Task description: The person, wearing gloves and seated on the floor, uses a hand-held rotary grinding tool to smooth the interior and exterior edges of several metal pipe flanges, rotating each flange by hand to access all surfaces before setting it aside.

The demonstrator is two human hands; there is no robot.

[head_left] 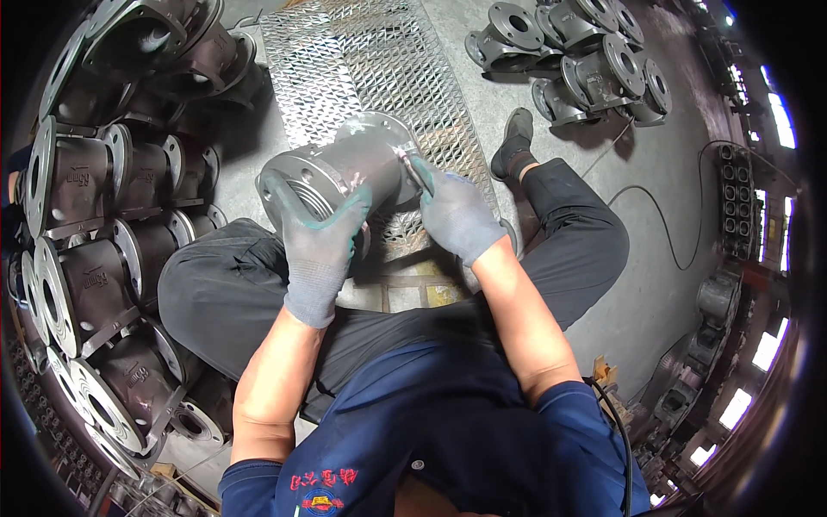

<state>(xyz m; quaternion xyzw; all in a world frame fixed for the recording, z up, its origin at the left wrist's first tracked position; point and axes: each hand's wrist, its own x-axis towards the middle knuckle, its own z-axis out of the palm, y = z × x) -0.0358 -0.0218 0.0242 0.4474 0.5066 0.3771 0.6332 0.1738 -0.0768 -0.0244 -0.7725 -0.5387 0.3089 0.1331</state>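
A grey flanged valve body (357,164) is tilted between my knees, its ringed opening turned toward me on the left. My left hand (319,246), in a grey glove with a green palm, wraps over the near flange, thumb and fingers closed on its edge. On the far right end, my right hand (461,211), gloved alike, grips the other flange. Its thumb lies along that rim, while the remaining fingers are partly hidden. Beneath the casting lies an expanded metal mesh sheet (422,103).
Many similar flanged castings (86,181) are stacked high along my left side. Another group of castings (594,73) stands on the floor at the far right. A thin black cable (659,207) curves across the concrete floor (620,293) on the right. Machined blocks (719,297) line the right side.
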